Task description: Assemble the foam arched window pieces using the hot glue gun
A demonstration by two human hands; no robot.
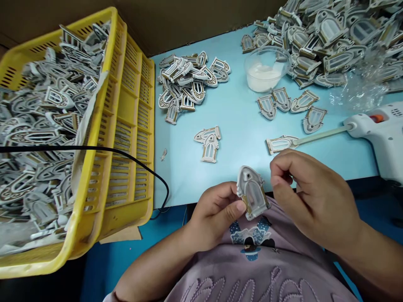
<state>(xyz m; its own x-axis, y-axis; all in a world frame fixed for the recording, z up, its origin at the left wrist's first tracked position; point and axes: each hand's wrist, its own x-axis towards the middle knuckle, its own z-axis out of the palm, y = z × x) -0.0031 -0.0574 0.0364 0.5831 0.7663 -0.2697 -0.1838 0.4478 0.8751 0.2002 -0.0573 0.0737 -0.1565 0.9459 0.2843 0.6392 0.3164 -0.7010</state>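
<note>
In my left hand (pixel 217 214), pinched between thumb and fingers, is an arched window piece (pixel 252 191) in grey-white with gold edges and a clear pane. My right hand (pixel 305 188) is just right of it, not touching it, fingers curled with thumb near the index finger; whatever they may pinch is too small to make out. Just beyond my right hand lies another window piece (pixel 279 144), at the end of a pale stick (pixel 324 135) that comes out of a white glue gun (pixel 382 134). Two overlapping window pieces (pixel 210 147) rest on the light blue table.
A yellow crate (pixel 121 126) full of window pieces stands at the left, with a black cable (pixel 126 155) across it. The blue table (pixel 185 180) also bears a pile (pixel 189 79), a clear bowl of white material (pixel 262 73), several loose pieces and a large heap (pixel 333 37).
</note>
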